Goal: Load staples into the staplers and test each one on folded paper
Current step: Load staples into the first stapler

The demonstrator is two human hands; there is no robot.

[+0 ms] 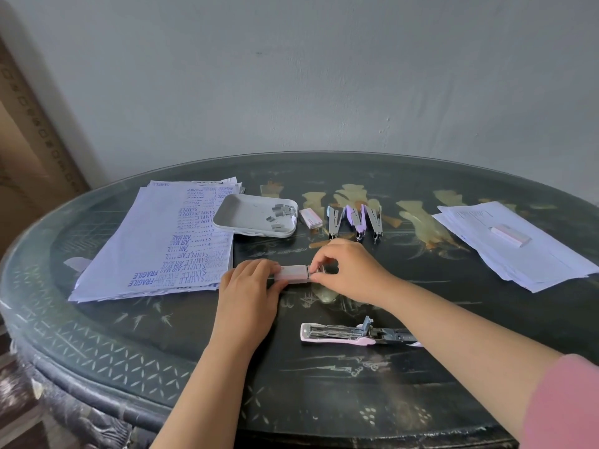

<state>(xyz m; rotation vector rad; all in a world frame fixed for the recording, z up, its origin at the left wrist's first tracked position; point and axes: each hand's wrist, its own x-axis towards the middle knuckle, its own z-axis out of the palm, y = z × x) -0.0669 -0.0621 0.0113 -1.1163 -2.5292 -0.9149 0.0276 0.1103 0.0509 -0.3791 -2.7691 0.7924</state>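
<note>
A small pink staple box (293,273) lies on the dark table (453,400) at the centre. My left hand (251,286) grips its left end. My right hand (348,270) pinches the box's inner tray of staples (319,270) at the right end, where it sticks out a little. A pink stapler (350,333) lies flipped open near the front, below my right forearm. Three more staplers (355,222) lie side by side farther back.
A white tray (246,215) with several loose staple strips sits behind my hands, a second staple box (310,218) to its right. A printed paper stack (155,244) lies at left. Another paper stack (525,251) at right carries a third staple box (509,234).
</note>
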